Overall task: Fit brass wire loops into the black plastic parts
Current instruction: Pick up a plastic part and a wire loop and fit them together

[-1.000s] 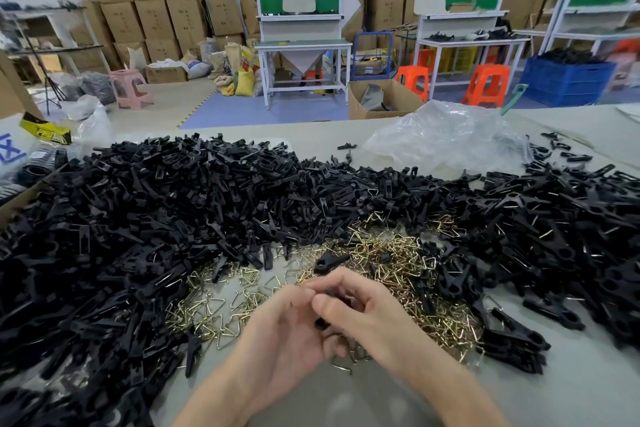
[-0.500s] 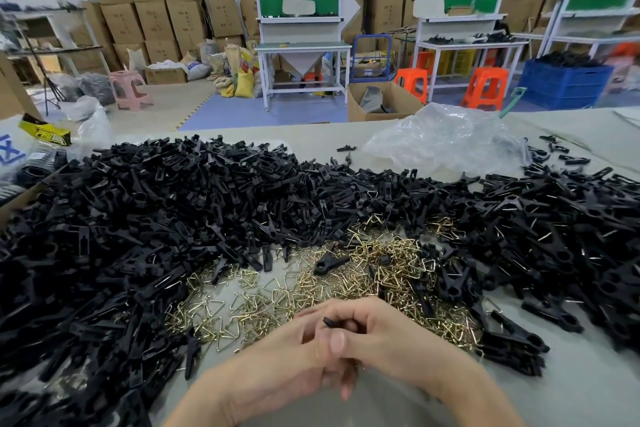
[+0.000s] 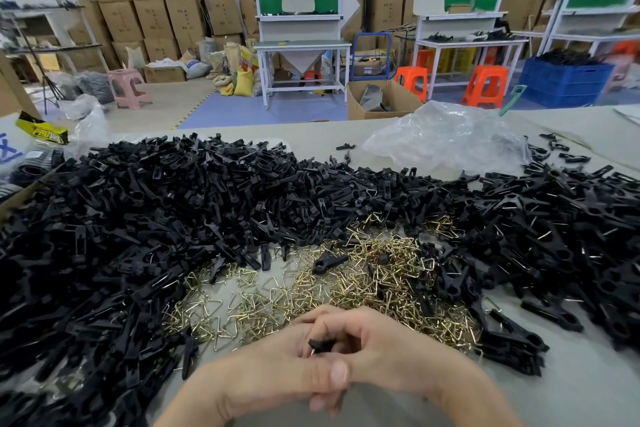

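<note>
My left hand [image 3: 277, 374] and my right hand [image 3: 388, 354] are clasped together at the near table edge. Between their fingers they pinch one small black plastic part [image 3: 318, 345]; a bit of metal shows at its lower tip, and the rest is hidden by fingers. Just beyond my hands lies a spread of brass wire loops [image 3: 346, 284], triangular in shape. A huge heap of black plastic parts [image 3: 156, 218] covers the table's left and middle. Another black heap [image 3: 554, 236] with wire glinting in it lies at the right.
A crumpled clear plastic bag [image 3: 446, 139] lies behind the heaps at the right. A yellow box [image 3: 40, 130] and cardboard sit at the far left edge. Bare grey table [image 3: 571, 392] shows at the near right. Workbenches, stools and stacked cartons stand across the floor.
My hands have drawn back toward me from the brass loops and closed tighter together around the black part. The heaps have not moved.
</note>
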A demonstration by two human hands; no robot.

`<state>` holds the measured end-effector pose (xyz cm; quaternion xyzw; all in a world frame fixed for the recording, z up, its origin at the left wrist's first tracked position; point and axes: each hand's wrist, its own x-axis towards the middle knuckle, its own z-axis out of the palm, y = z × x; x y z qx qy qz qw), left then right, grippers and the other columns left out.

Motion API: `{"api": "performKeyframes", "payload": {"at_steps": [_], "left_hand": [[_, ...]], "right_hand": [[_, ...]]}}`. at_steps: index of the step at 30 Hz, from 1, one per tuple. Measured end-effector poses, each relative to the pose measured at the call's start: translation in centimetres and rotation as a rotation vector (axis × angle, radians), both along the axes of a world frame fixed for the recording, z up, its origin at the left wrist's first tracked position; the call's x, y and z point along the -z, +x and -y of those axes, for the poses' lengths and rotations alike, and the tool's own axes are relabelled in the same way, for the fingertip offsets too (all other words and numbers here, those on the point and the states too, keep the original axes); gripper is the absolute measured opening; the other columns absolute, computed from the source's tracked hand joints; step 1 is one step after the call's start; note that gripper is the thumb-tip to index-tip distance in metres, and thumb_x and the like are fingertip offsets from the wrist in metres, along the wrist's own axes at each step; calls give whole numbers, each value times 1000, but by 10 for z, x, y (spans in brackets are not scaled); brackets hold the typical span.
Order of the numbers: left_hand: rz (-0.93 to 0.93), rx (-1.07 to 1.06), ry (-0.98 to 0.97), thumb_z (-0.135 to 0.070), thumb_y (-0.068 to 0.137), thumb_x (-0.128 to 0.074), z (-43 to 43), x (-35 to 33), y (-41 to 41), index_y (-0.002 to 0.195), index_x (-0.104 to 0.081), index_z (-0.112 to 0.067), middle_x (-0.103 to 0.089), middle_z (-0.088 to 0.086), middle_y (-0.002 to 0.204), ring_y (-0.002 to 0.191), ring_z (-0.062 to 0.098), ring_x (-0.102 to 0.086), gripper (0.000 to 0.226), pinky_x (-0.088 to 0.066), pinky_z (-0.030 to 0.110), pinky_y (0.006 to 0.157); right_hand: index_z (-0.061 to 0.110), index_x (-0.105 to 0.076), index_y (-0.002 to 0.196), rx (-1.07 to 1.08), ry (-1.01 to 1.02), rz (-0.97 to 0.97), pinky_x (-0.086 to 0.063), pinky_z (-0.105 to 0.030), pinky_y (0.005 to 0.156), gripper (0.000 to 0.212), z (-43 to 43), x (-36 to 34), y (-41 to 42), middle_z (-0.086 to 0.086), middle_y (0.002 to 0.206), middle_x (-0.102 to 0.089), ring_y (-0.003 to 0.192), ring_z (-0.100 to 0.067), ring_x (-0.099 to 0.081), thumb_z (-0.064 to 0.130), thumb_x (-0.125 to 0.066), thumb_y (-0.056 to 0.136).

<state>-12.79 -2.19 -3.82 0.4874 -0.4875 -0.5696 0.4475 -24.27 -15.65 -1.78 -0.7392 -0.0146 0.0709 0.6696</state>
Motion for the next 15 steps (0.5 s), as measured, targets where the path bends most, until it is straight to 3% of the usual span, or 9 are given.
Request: {"api": "performKeyframes", "payload": {"at_steps": [2, 4, 8, 11, 12, 14, 15], "left_hand": [[-16, -6, -15, -60, 85, -69, 1, -1, -1, 95, -67, -22, -52, -4, 73, 71, 19, -52, 40, -45, 35, 80], [-13, -5, -13, -65, 82, -68, 0, -2, 0, 88, -64, -25, -52, -2, 75, 71, 16, -52, 41, -44, 30, 78], [-6, 20, -22, -69, 80, -67, 0, -2, 2, 85, -59, -9, -56, -10, 77, 73, 10, -54, 61, -41, 26, 74], [-138, -34, -7, -62, 78, -74, 0, -1, 0, 101, -52, 15, -53, 1, 79, 71, 10, -53, 83, -41, 25, 72], [-207, -65, -20, -57, 79, -76, 0, 0, -1, 105, -52, 12, -54, 0, 81, 69, 10, -51, 78, -41, 25, 72], [-320, -151, -44, -51, 77, -81, 1, 2, -3, 102, -53, -1, -54, -3, 80, 66, 12, -46, 63, -41, 24, 69], [-345, -203, -54, -50, 76, -83, 1, 3, -4, 101, -50, -5, -53, -2, 78, 64, 13, -43, 61, -40, 24, 67]], "right_hand": [[36, -75, 91, -12, 75, -18, -61, -30, 83, 23, -1, 1, 0, 5, 137, -54, 98, -12, -69, 13, -72, 92], [34, -76, 94, -3, 80, -20, -62, -32, 82, 21, -1, 2, 1, 5, 137, -55, 98, -15, -70, 13, -72, 92], [36, -76, 95, 7, 64, 2, -59, -25, 85, 24, -1, 4, 1, 2, 139, -55, 104, -9, -70, 13, -73, 92], [35, -73, 107, 15, 58, 6, -60, -41, 92, 23, 1, 8, 1, 10, 140, -57, 106, -23, -71, 16, -69, 96], [36, -68, 120, 34, 76, 12, -60, -42, 91, 30, 2, 9, 1, 11, 140, -58, 105, -20, -72, 18, -70, 95], [47, -41, 147, 99, 88, 26, -58, -39, 93, 69, 4, 11, 0, 14, 140, -57, 117, -13, -66, 29, -76, 91], [51, -28, 151, 126, 98, 32, -57, -38, 94, 82, 5, 12, -1, 14, 142, -56, 124, -11, -61, 30, -77, 89]]}}
